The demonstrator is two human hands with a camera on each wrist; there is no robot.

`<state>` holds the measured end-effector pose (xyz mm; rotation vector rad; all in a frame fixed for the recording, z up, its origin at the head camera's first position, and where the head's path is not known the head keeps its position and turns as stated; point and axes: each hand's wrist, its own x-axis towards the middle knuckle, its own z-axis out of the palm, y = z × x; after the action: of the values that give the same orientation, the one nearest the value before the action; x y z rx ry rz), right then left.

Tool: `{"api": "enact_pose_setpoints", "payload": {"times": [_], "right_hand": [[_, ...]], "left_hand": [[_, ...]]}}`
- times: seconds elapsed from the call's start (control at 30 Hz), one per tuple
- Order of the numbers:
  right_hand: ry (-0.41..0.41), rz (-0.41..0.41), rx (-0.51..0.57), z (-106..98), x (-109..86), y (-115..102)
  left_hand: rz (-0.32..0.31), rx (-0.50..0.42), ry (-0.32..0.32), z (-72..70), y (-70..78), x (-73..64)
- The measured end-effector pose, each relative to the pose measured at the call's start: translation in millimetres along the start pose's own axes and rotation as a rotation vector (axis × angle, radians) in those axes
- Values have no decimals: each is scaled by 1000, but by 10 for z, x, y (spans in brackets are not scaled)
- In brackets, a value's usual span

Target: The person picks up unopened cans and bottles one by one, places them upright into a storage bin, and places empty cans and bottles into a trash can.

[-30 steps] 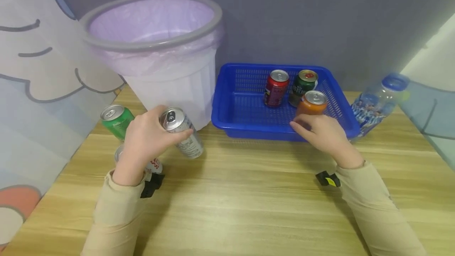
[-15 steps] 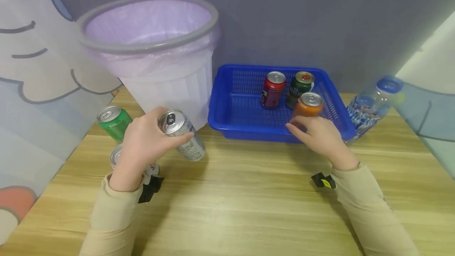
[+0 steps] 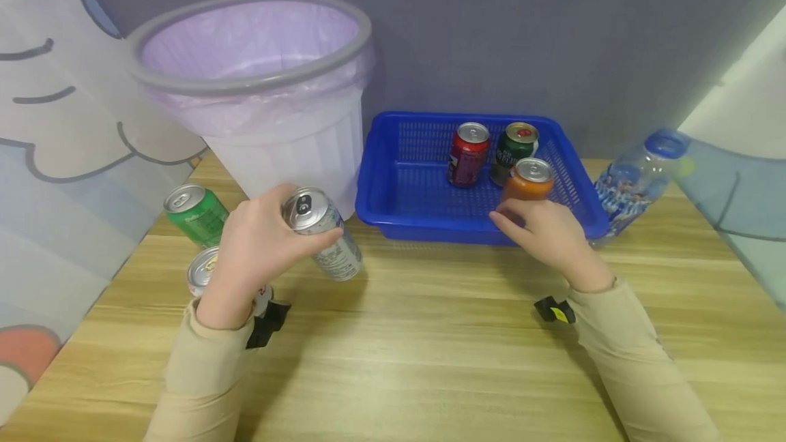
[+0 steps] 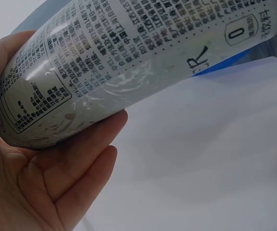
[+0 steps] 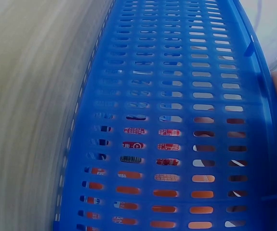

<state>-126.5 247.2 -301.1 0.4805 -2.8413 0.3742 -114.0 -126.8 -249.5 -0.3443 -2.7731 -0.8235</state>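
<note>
In the head view my left hand (image 3: 260, 241) grips a tall silver-white drink can (image 3: 339, 251), tilted with its top toward the hand. Printed text covers its side in the left wrist view, where fingers (image 4: 87, 144) wrap its lower end. My right hand (image 3: 543, 234) lies over the front rim of a blue slotted basket (image 3: 424, 229), close against an orange can (image 3: 529, 186) inside. Its curled fingertips are partly hidden, and I cannot tell whether they hold the can or the rim. A red can (image 3: 469, 159) and a dark green can (image 3: 512, 154) stand behind it.
A white bin (image 3: 288, 155) with a purple liner stands behind the left hand. A green can (image 3: 202, 217) and a white can (image 3: 201, 271), partly hidden by the wrist, stand at left. A clear bottle with a blue cap (image 3: 635, 183) leans beside the basket's right end.
My left hand and the silver-white can have shifted slightly right relative to the bin. My right hand stays at the orange can and rim. The whole view has drifted a little.
</note>
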Motion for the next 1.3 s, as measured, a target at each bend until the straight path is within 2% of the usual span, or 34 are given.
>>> {"api": "enact_pose_setpoints", "payload": {"times": [0.27, 0.43, 0.8, 1.03, 1.3], "right_hand": [[-18, 14, -3, -22, 29, -17], [-18, 12, -6, -27, 39, -25], [-18, 21, -9, -50, 75, -22], [-12, 29, -14, -42, 46, -15], [-9, 28, -18, 2, -3, -28]], "left_hand": [[14, -76, -6, 38, 100, 42], [62, -160, -18, 97, 164, 69], [132, -246, -101, 226, 391, 227], [206, -243, -95, 359, 568, 293], [250, -229, -104, 524, 725, 290]]}}
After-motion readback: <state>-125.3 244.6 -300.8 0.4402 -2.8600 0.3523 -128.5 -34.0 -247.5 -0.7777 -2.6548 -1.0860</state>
